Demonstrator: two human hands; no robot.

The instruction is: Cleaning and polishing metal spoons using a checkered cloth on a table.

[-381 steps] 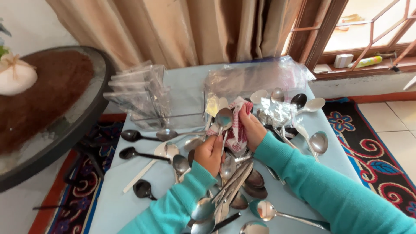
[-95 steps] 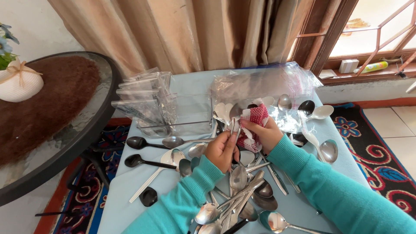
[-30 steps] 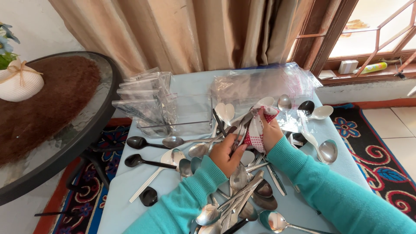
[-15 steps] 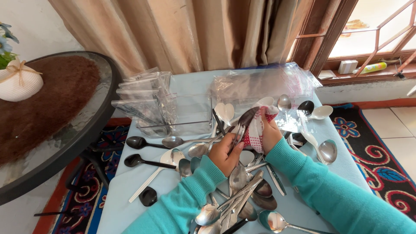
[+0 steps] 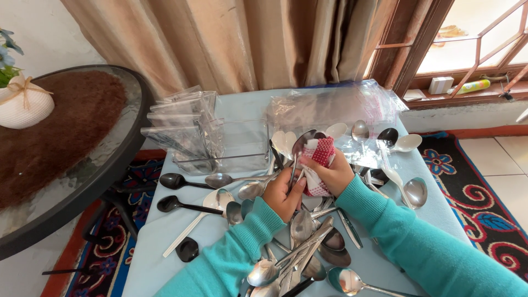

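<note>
My left hand (image 5: 284,192) grips the handle of a metal spoon (image 5: 300,147) and holds it upright over the light blue table (image 5: 165,242). My right hand (image 5: 330,173) is closed on a red-and-white checked cloth (image 5: 318,159) pressed against the spoon's bowl. Both arms wear teal sleeves. A heap of several metal spoons (image 5: 300,250) lies just below my hands. Black spoons (image 5: 176,180) and a white spoon (image 5: 190,226) lie to the left.
A clear plastic organizer (image 5: 192,132) with slots stands at the back left of the table. Clear plastic bags (image 5: 335,104) lie at the back right, with more spoons (image 5: 413,191) on the right. A round glass table (image 5: 66,154) with a white pot (image 5: 25,102) stands at the left.
The spoon and cloth stay between my hands; the cloth has shifted slightly along the spoon's bowl. Since the oldest frame the view has moved a little.
</note>
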